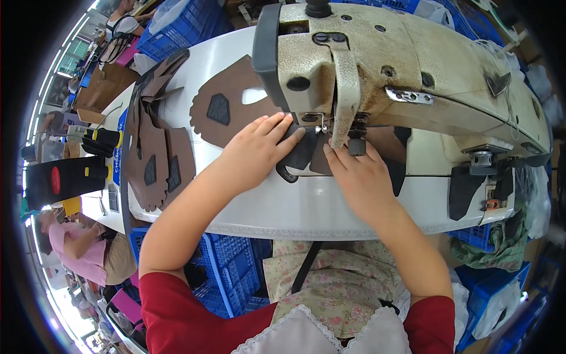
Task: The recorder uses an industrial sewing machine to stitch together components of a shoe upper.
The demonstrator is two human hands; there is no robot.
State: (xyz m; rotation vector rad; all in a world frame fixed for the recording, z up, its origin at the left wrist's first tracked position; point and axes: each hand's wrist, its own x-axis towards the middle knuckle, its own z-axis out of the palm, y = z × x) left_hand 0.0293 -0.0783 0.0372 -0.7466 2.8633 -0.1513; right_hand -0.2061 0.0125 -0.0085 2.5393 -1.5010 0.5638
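A cream sewing machine (377, 65) stands over the white table, its needle area above a brown glove-shaped piece (236, 115) with black patches. My left hand (259, 150) lies flat on this piece, fingers stretched toward the needle, beside a dark patch (299, 150) under the machine's foot. Close to the needle on the other side, my right hand (359, 177) presses on brown and black material (389, 147). Its fingers look spread, though the machine head partly hides their tips.
Brown cut pieces (159, 159) with black patches are stacked at the table's left. A black piece (466, 192) lies at the right end. Blue crates (236, 271) stand below the table and behind it. Two people (82, 248) are farther off on the left.
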